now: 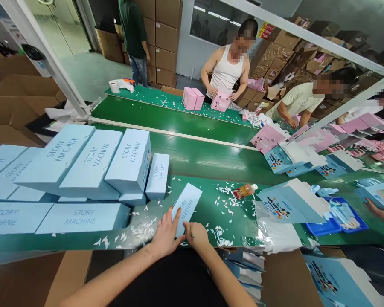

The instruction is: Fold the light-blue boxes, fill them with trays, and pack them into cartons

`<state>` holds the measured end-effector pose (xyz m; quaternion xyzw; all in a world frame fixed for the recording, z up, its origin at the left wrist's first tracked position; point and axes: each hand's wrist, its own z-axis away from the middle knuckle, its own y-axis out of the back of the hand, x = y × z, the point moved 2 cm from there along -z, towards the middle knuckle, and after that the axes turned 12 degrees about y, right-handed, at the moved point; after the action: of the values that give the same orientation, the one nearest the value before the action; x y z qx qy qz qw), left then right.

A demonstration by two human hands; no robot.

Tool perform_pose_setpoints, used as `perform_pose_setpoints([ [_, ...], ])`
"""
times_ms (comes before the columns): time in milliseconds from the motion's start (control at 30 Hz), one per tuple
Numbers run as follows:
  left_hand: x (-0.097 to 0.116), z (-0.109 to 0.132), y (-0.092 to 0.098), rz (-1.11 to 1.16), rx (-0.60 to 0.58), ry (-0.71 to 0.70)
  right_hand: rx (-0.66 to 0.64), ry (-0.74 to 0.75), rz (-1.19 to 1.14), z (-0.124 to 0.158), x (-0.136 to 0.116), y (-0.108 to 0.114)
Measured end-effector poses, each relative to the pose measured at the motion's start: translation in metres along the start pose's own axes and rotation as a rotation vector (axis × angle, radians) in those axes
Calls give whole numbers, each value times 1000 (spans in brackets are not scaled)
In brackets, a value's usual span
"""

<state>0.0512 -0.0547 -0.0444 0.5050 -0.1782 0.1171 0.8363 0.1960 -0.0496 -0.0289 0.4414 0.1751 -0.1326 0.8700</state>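
So the thing between our hands is a light blue STORY MACHINE box [192,200], lying on the near green bench [208,194] and set at a slant, with its far end angled to the right. The face we see is a plain, pale blue rectangle with grey-blue capitals in two lines running along its length. Our fingers hide the start of the top line, so we only get part of "STORY", but "MACHINE" reads fine.

Our left hand [165,232] is clamped on the near left part of the box, index finger laid over the lettering. Our right hand [196,236] is curled up at the near right corner, touching it; we can't tell whether it's pinching anything. The two hands sit close together at the near end.

Just left stands a narrow matching box [158,175], and beyond that a big stack of larger blue boxes [80,160] with the same wording. White paper scraps [224,242] are scattered all around us. To the right there's a drink bottle [245,191] on its side, then an open blue Mickey carton [288,202]. On the far side, a co-worker in a white tank top [228,70] has both hands on a pink box [220,101].
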Motion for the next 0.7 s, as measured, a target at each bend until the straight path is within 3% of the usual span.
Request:
perform_pose_setpoints([
  [200,6,0,0,-48,-14,29,14,-117,117,11,-12,-5],
  [267,11,1,2,-72,-35,20,74,-63,-10,15,-10,-11],
  [367,15,0,4,-78,-85,31,209,84,-441,17,-9,-19],
  [500,18,-3,-1,-48,-152,68,225,57,-904,16,-14,-22],
  [700,20,-5,-11,4,-145,68,261,81,-804,20,-2,-19],
])
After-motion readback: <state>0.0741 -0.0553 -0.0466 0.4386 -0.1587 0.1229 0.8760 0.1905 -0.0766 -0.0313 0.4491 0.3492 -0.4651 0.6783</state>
